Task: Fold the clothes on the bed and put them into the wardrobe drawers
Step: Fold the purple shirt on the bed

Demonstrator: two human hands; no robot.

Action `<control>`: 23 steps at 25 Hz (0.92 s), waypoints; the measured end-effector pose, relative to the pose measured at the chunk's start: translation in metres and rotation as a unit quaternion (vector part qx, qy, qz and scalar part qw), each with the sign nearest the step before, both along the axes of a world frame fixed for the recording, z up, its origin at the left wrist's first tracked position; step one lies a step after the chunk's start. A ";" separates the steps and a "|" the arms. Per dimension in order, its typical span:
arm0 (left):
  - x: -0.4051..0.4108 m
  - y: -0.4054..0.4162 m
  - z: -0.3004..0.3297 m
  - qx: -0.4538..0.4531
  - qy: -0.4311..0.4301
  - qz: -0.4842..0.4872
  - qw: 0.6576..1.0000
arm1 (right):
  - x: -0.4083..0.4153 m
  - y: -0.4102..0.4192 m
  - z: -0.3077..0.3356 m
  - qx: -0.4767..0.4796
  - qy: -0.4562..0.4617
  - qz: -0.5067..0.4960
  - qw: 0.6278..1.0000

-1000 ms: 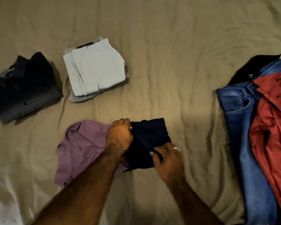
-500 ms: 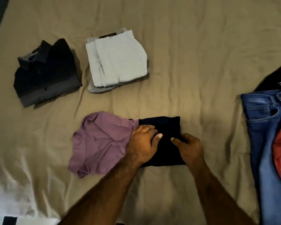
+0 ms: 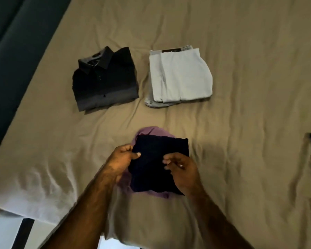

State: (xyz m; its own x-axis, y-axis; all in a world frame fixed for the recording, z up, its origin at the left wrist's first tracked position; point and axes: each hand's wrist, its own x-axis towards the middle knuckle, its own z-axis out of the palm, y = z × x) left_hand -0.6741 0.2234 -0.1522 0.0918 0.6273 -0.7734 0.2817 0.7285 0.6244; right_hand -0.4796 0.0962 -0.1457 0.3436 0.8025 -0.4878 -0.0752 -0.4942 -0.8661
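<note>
Left hand (image 3: 123, 159) grips the left edge of a folded navy garment (image 3: 160, 164), thumb on top; soft, matte, roughly square. Right hand (image 3: 182, 172) pinches its right side. Purple garment (image 3: 151, 131) lies crumpled directly beneath. Beyond the left hand: folded black collared shirt (image 3: 104, 79), buttoned. Beyond the right hand: folded pale grey trousers (image 3: 180, 78); waistband label illegible. Bed sheet (image 3: 241, 51) tan, wrinkled.

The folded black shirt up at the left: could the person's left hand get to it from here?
Probably yes. Only bare bedsheet lies between the left hand and the black shirt. But that hand grips the dark navy garment, so it must let go first.
</note>
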 end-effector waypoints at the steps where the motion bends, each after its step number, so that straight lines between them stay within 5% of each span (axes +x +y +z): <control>1: -0.031 0.002 -0.013 -0.021 0.030 0.015 0.999 | -0.015 0.005 -0.012 -0.041 -0.096 -0.053 0.993; 3: -0.061 -0.004 -0.032 -0.006 0.167 0.011 0.986 | -0.020 0.004 -0.029 -0.144 -0.269 -0.071 0.950; 4: -0.066 -0.010 -0.034 0.055 0.254 -0.009 0.966 | -0.020 0.003 -0.033 -0.198 -0.266 -0.066 0.941; 7: -0.070 -0.036 -0.034 0.324 0.375 -0.112 0.861 | -0.029 0.011 -0.040 -0.243 -0.029 -0.108 0.964; 8: -0.061 -0.046 -0.033 0.322 0.343 -0.150 0.869 | -0.032 0.013 -0.034 -0.232 0.027 -0.118 0.965; 10: -0.038 -0.051 -0.023 0.159 0.239 -0.185 0.940 | -0.035 0.024 -0.021 -0.220 0.027 -0.102 0.970; 13: -0.011 -0.027 0.009 -0.100 -0.004 0.029 0.995 | -0.032 0.048 0.019 -0.085 -0.052 0.000 0.995; 15: -0.003 -0.012 0.036 -0.160 -0.206 0.166 0.951 | -0.033 0.063 0.050 0.022 -0.098 0.112 0.989; 17: -0.005 -0.007 0.060 -0.147 -0.305 0.238 0.911 | -0.031 0.069 0.080 0.089 -0.272 0.249 0.925; 19: -0.003 -0.011 0.074 -0.123 -0.342 0.286 0.886 | -0.024 0.064 0.108 0.142 -0.408 0.312 0.846; 23: 0.006 -0.042 0.086 -0.155 -0.352 0.309 0.870 | -0.008 0.000 0.097 0.175 -0.481 0.352 0.784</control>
